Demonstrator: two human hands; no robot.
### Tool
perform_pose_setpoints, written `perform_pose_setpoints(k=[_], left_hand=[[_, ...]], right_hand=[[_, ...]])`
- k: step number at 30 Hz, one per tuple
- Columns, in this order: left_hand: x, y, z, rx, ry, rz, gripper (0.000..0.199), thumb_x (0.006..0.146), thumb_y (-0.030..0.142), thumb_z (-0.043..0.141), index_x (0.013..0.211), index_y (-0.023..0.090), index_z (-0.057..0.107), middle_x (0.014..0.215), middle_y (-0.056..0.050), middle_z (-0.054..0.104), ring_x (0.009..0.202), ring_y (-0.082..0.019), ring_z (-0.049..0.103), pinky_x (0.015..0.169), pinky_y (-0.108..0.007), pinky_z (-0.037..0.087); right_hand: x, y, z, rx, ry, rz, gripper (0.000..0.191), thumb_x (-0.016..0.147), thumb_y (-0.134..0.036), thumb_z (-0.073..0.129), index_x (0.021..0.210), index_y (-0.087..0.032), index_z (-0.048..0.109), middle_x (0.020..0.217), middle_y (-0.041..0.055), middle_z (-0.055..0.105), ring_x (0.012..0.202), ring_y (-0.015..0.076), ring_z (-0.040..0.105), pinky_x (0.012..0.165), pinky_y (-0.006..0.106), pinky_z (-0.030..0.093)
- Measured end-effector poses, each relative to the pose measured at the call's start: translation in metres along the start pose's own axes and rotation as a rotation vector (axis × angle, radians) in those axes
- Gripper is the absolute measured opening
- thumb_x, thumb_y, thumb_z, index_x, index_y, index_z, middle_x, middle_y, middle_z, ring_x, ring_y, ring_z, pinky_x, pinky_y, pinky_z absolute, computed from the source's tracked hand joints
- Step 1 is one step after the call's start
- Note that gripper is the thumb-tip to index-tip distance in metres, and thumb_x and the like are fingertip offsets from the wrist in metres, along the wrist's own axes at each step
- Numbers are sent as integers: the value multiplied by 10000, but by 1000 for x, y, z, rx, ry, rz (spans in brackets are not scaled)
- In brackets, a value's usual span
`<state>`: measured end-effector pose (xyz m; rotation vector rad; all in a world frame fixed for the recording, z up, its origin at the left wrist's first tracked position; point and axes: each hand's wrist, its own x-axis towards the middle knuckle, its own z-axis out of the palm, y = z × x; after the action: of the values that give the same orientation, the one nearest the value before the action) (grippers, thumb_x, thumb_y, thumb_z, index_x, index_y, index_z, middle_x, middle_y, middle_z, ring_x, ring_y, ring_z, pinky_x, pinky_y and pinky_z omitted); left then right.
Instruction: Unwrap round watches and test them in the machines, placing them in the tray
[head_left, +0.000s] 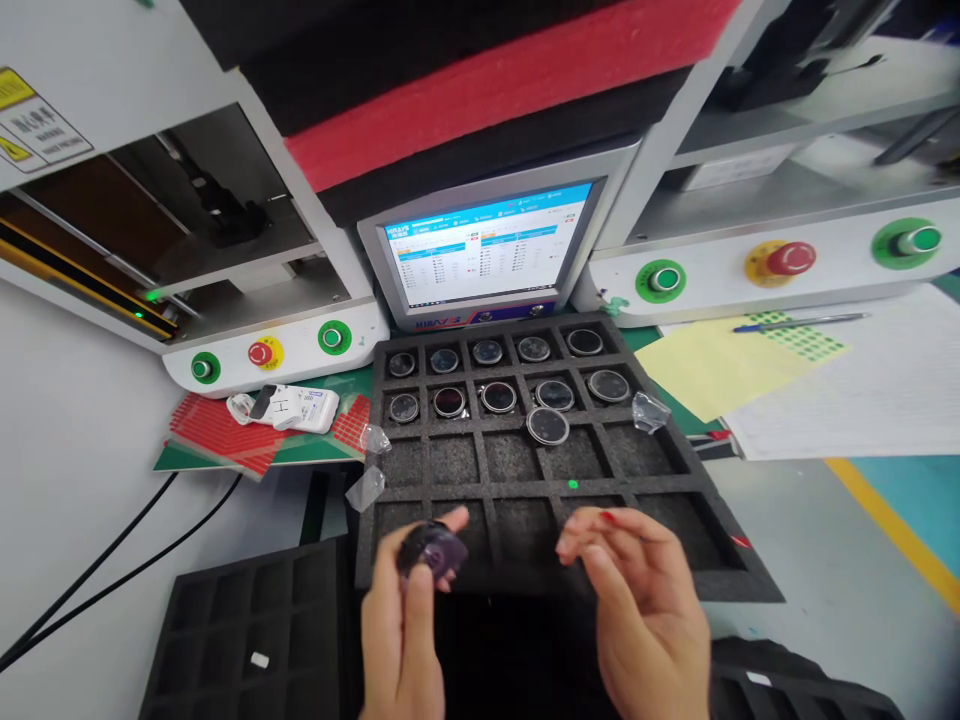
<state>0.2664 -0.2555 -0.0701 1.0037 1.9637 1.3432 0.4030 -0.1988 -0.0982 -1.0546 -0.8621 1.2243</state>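
Observation:
My left hand point(409, 610) is closed around a dark, round watch case point(433, 550) whose near face has a purple sheen. My right hand point(637, 600) hovers over the near right of the foam tray, its fingers loosely bent and the thumb apart, with no object visible between them. A small red patch shows on one of its fingers. The black foam tray point(517, 490) has round watch cases in its two far rows. One watch case point(547, 426) lies tilted across a divider, partly over the third row. A green dot sticker point(573, 484) is on another divider.
Clear plastic film pieces point(650, 412) lie on the tray's edges. Behind stands a monitor point(487, 250) between two machines with green buttons and red stop buttons point(791, 258). Yellow paper point(720, 365) with a pen is at right, red sticker sheets point(225, 430) at left. Another foam tray point(247, 610) sits lower left.

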Motion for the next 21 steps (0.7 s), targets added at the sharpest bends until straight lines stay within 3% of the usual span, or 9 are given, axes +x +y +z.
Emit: perform_pose_setpoints(k=[3,6,11,21], left_hand=[[37,-12,-18,514,60,475,230,1021,252,401,1158,170,567,1101,-113,757,970,-206,703,790,-317,534],[67,-20,-25,732,38,714,177,960,186,511,1070,179,649,1151,-117,747,1063,-280,675,885,-426,501],[82,-19,-19,1121,99,822,203,898,97,592,970,186,760,1166,-118,743,1039,-351,651,839,-482,480],[81,-16,-14,1262,159,788,217,900,99,582,959,170,779,1100,-119,762,1035,-371,639,808,-496,447]], right_hand=[[4,-4,-9,25,6,-62,172,883,-303,711,1010,-255,605,817,0,682,676,102,636,646,186,552],[5,-1,-20,1,-41,-41,174,891,-270,700,1037,-261,604,862,15,690,668,111,642,643,211,560],[5,9,-36,-12,-97,-7,201,910,-214,668,1080,-271,578,910,27,679,679,123,655,667,250,577],[10,7,-40,-5,-111,29,218,871,-211,708,1043,-271,588,880,26,684,655,120,643,629,225,569]])
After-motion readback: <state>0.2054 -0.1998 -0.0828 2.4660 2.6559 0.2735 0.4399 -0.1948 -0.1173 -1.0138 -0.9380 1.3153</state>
